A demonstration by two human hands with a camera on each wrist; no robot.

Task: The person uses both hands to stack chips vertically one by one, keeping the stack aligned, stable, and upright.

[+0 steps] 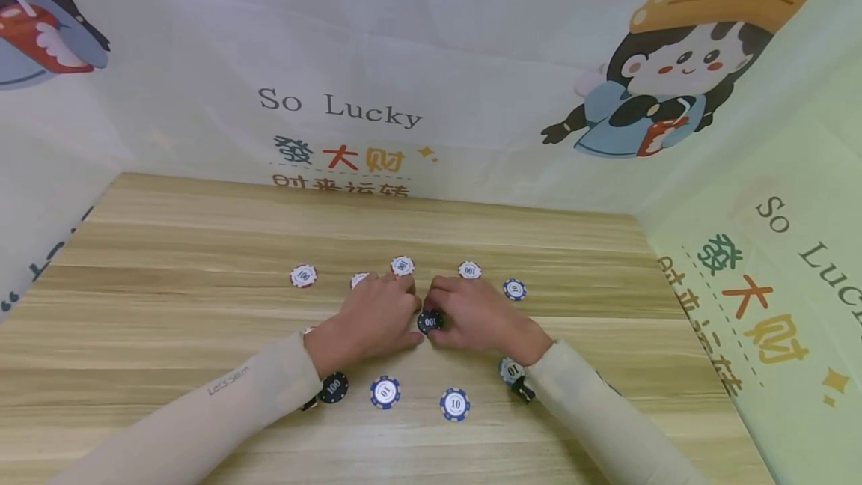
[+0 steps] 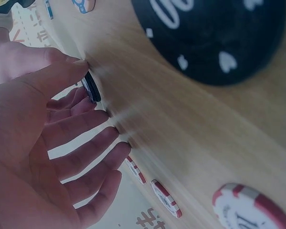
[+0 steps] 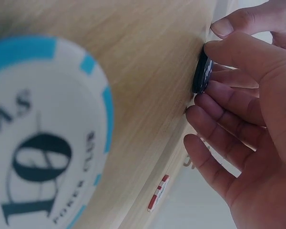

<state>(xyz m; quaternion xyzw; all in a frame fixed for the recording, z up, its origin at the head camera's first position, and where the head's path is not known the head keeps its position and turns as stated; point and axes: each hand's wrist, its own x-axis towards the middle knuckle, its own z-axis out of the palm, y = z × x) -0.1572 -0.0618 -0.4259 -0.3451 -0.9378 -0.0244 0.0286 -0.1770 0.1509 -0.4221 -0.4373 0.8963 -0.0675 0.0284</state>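
Observation:
A black poker chip marked 100 [image 1: 430, 322] lies on the wooden table between the two hands; its thick edge in the left wrist view looks like a small stack. My right hand [image 1: 478, 313] pinches it from the right, thumb at the near side and index finger at the far side, as the right wrist view shows with the black chip [image 3: 201, 71] between the fingertips. On the other side, my left hand [image 1: 377, 313] stays close to the chip with its fingers [image 2: 88, 129] loosely extended and touching the tabletop. Nothing is held in the left hand.
Red-edged white chips [image 1: 303, 275] lie along the far side, partly behind the hands, with a blue-edged chip [image 1: 515, 290] at right. Nearer are another black chip [image 1: 333, 388], blue-edged 10 chips [image 1: 455, 404] and a light-blue chip [image 1: 511, 370]. Printed cloth [image 1: 471, 133] rises around the table.

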